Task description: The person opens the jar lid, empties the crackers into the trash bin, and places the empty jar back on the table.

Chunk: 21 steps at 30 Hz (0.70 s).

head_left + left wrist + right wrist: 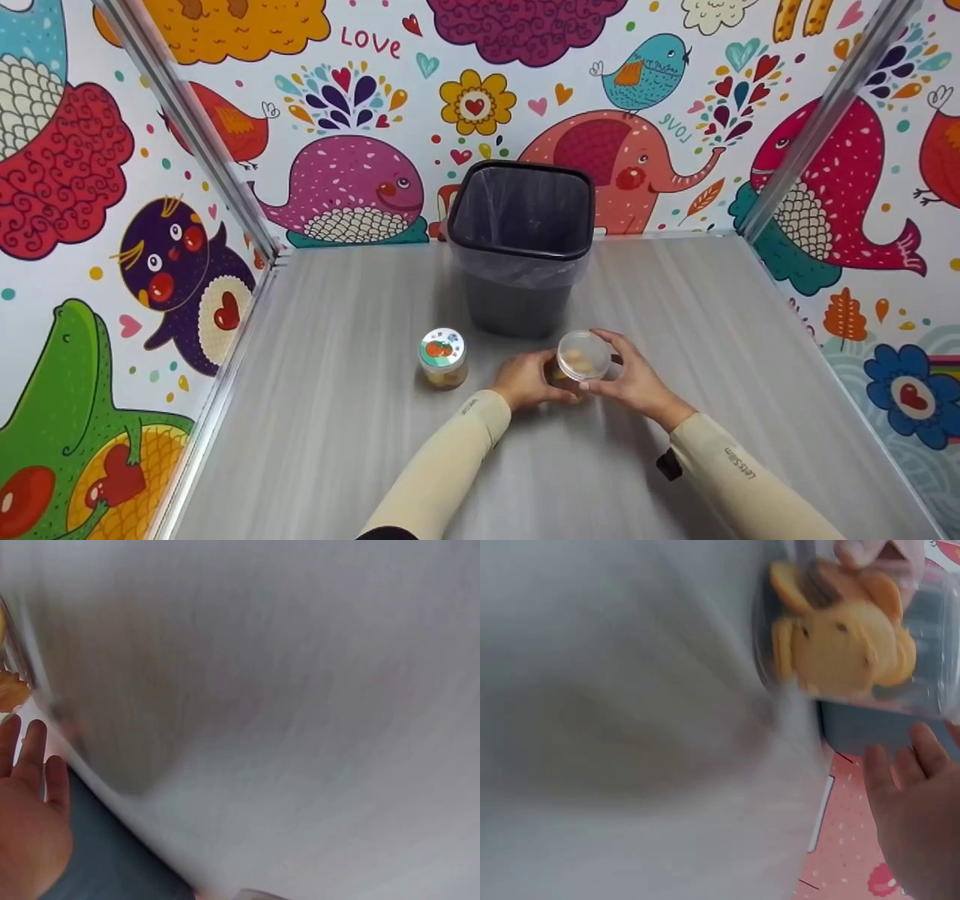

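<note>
A clear plastic jar (583, 356) of pale yellow biscuits is between my two hands, low over the table in front of the bin. My left hand (527, 380) grips its lower side from the left. The right hand (634, 380) holds the round translucent top by its edge, thumb in front and fingers at the far side. The right wrist view shows the biscuits (847, 645) through the jar wall, with fingers of the right hand (919, 817) beside the top end. Only a sliver of biscuit (12, 692) appears past the left hand (30, 817) in the left wrist view.
A second jar (443, 360) with a printed lid stands upright to the left of my hands. Behind them is a dark bin (517, 300) lined with a clear bag. Patterned panels and metal posts border the grey table (337, 390) at the back and sides.
</note>
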{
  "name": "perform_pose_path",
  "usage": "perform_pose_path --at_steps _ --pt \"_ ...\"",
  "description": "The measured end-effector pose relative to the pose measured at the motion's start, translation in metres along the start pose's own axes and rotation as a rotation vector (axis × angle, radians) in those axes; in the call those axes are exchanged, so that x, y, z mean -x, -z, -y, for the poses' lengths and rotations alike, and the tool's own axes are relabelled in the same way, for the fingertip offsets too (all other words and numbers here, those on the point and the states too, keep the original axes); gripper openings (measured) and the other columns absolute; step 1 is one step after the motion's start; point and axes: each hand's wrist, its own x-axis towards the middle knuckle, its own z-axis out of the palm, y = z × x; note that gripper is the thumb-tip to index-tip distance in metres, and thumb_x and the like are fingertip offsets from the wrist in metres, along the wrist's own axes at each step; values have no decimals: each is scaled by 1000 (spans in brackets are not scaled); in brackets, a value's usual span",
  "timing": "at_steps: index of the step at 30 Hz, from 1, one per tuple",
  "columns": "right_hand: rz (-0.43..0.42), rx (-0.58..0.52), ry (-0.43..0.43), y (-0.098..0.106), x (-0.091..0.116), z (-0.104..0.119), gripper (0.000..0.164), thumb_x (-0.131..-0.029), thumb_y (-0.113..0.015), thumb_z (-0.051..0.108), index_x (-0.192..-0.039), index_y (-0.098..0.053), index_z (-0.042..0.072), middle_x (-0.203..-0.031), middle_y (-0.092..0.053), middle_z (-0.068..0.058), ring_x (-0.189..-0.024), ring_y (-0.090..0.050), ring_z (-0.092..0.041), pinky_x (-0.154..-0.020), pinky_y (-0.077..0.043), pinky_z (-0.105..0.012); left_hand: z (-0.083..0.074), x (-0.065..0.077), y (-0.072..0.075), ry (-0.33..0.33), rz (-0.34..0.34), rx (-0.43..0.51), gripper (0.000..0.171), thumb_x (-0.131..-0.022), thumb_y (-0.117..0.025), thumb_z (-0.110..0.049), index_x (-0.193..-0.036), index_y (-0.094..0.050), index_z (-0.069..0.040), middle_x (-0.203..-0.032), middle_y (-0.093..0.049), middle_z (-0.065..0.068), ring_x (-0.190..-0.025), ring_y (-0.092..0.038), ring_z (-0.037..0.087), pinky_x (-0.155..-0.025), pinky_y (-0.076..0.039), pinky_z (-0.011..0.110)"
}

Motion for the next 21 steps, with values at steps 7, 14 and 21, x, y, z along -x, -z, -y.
perform_pose_path --at_steps 7,14,21 --pt "76 -8 7 12 -2 32 84 -71 -89 2 -142 -45 -9 -141 -45 -28 -129 -42 -43 -99 -39 -60 0 -1 -1 -8 -7 -2 75 -65 -89 -57 -127 -67 -20 -111 -68 -12 -99 -63 10 -89 -49 31" --pt "250 14 13 29 -12 39 82 -74 -86 2 -144 -44 -6 -143 -42 -29 -129 -39 -47 -99 -36 -67 1 0 -3 -2 11 152 74 -64 -93 -46 -125 -66 -15 -109 -69 -11 -96 -61 4 -87 -48 26" --pt "237 17 3 27 -14 20 85 -74 -87 5 -147 -43 -3 -145 -41 -27 -131 -38 -46 -99 -34 -68 -1 -1 -2 15 23 193 74 -64 -94 -42 -126 -66 -12 -110 -69 -10 -95 -60 4 -87 -48 26"
